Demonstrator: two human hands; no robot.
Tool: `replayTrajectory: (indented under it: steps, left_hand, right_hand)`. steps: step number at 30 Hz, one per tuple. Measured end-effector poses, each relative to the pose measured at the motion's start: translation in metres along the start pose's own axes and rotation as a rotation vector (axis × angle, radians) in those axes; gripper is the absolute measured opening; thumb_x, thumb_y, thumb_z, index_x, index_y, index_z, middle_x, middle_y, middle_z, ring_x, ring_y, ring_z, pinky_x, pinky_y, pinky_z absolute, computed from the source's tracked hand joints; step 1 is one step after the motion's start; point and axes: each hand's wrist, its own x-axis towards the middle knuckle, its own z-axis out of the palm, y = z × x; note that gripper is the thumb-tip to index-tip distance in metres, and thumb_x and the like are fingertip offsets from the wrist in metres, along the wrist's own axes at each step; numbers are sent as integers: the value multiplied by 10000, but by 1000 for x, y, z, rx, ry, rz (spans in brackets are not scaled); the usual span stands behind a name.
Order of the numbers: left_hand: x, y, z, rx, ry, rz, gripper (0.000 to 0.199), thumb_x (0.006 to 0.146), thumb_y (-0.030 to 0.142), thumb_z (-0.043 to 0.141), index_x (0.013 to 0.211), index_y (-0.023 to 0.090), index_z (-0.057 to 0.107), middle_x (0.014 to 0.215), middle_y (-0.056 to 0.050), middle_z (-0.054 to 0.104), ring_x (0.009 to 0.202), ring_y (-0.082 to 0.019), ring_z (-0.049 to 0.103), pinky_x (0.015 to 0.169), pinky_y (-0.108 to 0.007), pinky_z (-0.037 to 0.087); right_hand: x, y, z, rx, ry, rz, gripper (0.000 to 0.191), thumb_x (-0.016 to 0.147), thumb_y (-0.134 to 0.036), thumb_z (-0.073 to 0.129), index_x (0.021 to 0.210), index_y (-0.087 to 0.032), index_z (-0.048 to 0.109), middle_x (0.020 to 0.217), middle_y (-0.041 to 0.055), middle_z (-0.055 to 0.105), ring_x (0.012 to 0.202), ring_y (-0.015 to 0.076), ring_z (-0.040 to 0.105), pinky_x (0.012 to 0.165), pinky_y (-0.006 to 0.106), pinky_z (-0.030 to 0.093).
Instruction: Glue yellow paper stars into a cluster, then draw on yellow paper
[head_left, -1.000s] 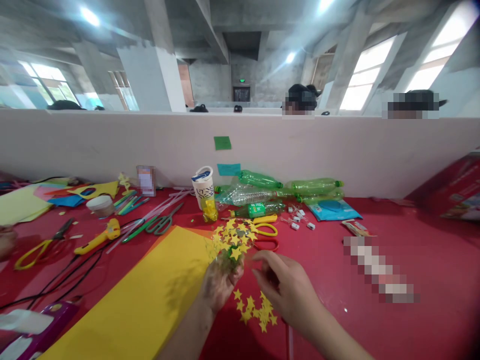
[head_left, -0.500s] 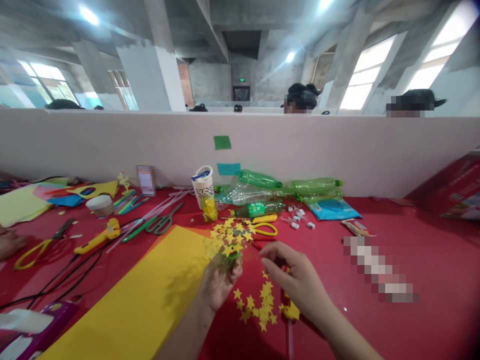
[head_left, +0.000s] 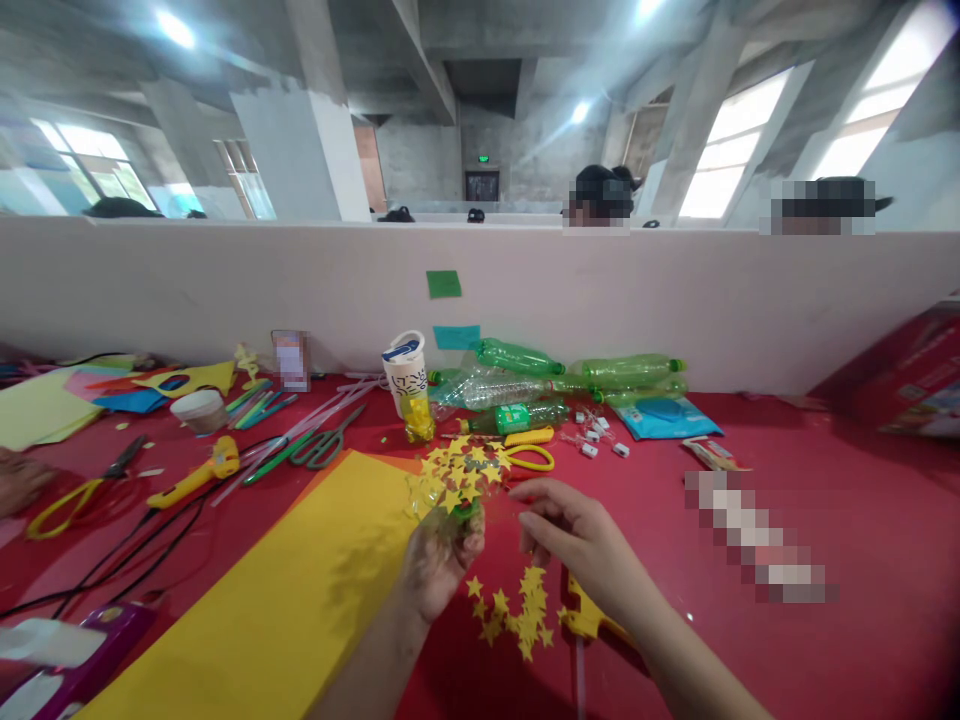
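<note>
My left hand (head_left: 441, 565) is wrapped around the green neck of a cut plastic bottle piece (head_left: 466, 512). Yellow paper stars (head_left: 459, 470) cover its spread clear strips. Close to the right of it is my right hand (head_left: 566, 525), fingers bent and apart from the thumb; I see nothing between them. Below both hands, a loose heap of yellow stars (head_left: 531, 610) lies on the red table. A yellow glue gun (head_left: 589, 615) with a clear glue stick rests under my right forearm, which partly hides it.
Yellow paper sheets (head_left: 277, 590) lie left of my hands. Farther back are yellow-handled scissors (head_left: 534, 457), green plastic bottles (head_left: 521, 390) and a paper cup (head_left: 406, 375). At left are another glue gun (head_left: 199, 475), scissors (head_left: 71, 505) and another person's hand (head_left: 22, 480).
My right hand has shifted slightly left, towards the star-covered bottle piece, and more of the glue gun beneath the forearm shows. My left hand keeps its hold, almost unmoved.
</note>
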Motion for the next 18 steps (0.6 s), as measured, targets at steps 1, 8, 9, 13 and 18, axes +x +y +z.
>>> replayTrajectory:
  steps: [1, 8, 9, 13, 18]
  left_hand:
    - [0, 0, 0, 9, -5, 0, 157, 713, 255, 644, 756, 104, 644, 670, -49, 576, 535, -100, 444, 498, -220, 360]
    - [3, -3, -10, 61, -45, 26, 207, 651, 327, 690, 725, 142, 638, 660, -36, 580, 529, -103, 445, 517, -236, 373]
    - [2, -3, -11, 65, -41, 24, 209, 651, 326, 690, 722, 137, 637, 654, -36, 577, 533, -105, 452, 522, -238, 374]
    - [0, -2, -7, 76, -8, 45, 200, 657, 312, 693, 710, 132, 623, 665, -32, 579, 537, -102, 460, 526, -236, 369]
    - [-4, -2, 1, 78, 44, 56, 181, 690, 301, 675, 767, 142, 633, 710, -45, 595, 564, -119, 479, 520, -240, 357]
  right_hand:
    - [1, 2, 0, 17, -26, 8, 150, 825, -241, 530, 956, -184, 576, 608, -30, 582, 530, 98, 537, 537, 224, 430]
    - [3, 5, 0, 318, -138, 90, 126, 793, -281, 620, 832, -161, 625, 691, 15, 658, 593, 111, 616, 574, 225, 461]
    - [3, 4, 0, 345, -149, 99, 137, 793, -285, 625, 839, -156, 632, 706, 22, 666, 599, 110, 621, 581, 222, 460]
    - [2, 3, -1, 388, -175, 121, 160, 765, -295, 657, 783, -137, 648, 679, 24, 664, 582, 103, 611, 575, 216, 448]
    - [0, 3, 2, 393, -131, 178, 166, 677, -266, 713, 656, -141, 605, 554, -18, 602, 499, 76, 518, 515, 197, 394]
